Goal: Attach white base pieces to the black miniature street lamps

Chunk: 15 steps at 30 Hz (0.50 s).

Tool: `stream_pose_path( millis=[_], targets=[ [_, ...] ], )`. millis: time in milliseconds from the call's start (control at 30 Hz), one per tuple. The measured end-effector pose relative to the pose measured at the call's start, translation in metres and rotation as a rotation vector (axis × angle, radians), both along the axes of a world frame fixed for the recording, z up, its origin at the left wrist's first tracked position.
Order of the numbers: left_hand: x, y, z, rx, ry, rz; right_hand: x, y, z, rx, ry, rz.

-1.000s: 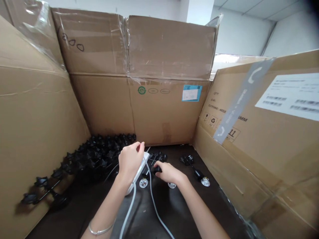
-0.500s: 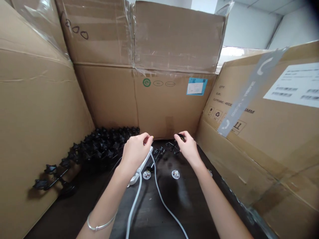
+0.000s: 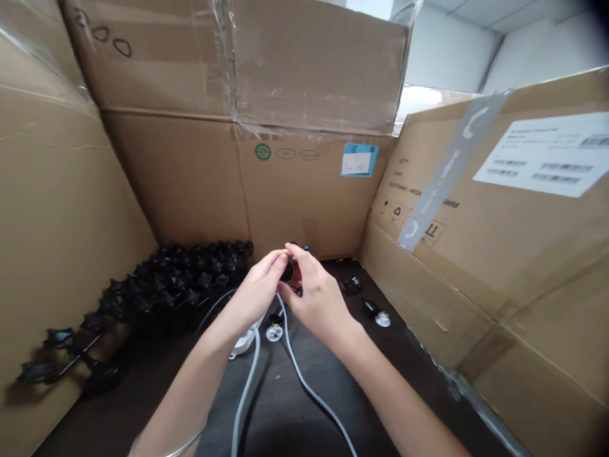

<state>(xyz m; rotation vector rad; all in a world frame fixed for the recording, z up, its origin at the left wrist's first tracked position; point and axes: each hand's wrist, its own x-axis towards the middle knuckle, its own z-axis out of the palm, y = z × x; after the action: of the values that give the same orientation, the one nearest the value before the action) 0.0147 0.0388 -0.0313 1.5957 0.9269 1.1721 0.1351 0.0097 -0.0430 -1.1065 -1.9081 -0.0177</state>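
The dark tabletop (image 3: pixel 280 412) is being enclosed on three sides by a left carton (image 3: pixel 61 190), a back carton (image 3: pixel 304 203) and a right carton (image 3: pixel 476 266). Beyond, a pale wall (image 3: pixel 442 57) is being partly hidden; above it, a panelled ceiling (image 3: pixel 499 11) is being glimpsed. Bright glare (image 3: pixel 419 98) is being caught behind the right carton.

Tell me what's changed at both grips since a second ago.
The right grip has lifted a black fixture off the table and brought it leftward to the left grip, whose fingers now meet its edge; whether they hold it is unclear. The pile of dark parts, the white power strip and the cardboard box behind stayed put.
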Motion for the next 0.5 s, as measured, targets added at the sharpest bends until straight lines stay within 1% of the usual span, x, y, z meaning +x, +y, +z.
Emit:
stream_pose_path(
  millis=[67, 100, 167, 233, 267, 333, 367, 433, 500],
  targets=[
    [-0.003, 0.001, 0.003, -0.047, -0.016, -0.014, 0.01, 0.0, 0.003, -0.034, 0.025, 0.002],
    [-0.006, 0.001, 0.005, -0.082, -0.032, -0.011, 0.021, -0.001, 0.005, -0.07, 0.029, -0.014],
    [-0.011, 0.001, 0.01, -0.125, -0.056, 0.011, 0.053, -0.004, 0.004, -0.177, 0.026, -0.14],
    [-0.017, 0.001, 0.015, -0.131, -0.06, 0.049, 0.094, -0.008, -0.007, -0.343, -0.074, -0.337],
    [-0.019, 0.002, 0.017, -0.128, -0.057, 0.065, 0.114, -0.011, -0.017, -0.439, -0.155, -0.449],
    [-0.023, 0.002, 0.02, -0.119, -0.049, 0.088, 0.147, -0.017, -0.044, -0.504, -0.199, -0.546],
    [-0.024, 0.001, 0.021, -0.114, -0.044, 0.096, 0.158, -0.019, -0.06, -0.519, -0.209, -0.578],
    [-0.025, 0.0, 0.023, -0.103, -0.039, 0.112, 0.167, -0.021, -0.089, -0.544, -0.231, -0.59],
    [-0.026, -0.001, 0.024, -0.097, -0.04, 0.115, 0.162, -0.02, -0.109, -0.543, -0.242, -0.599]
  ],
)
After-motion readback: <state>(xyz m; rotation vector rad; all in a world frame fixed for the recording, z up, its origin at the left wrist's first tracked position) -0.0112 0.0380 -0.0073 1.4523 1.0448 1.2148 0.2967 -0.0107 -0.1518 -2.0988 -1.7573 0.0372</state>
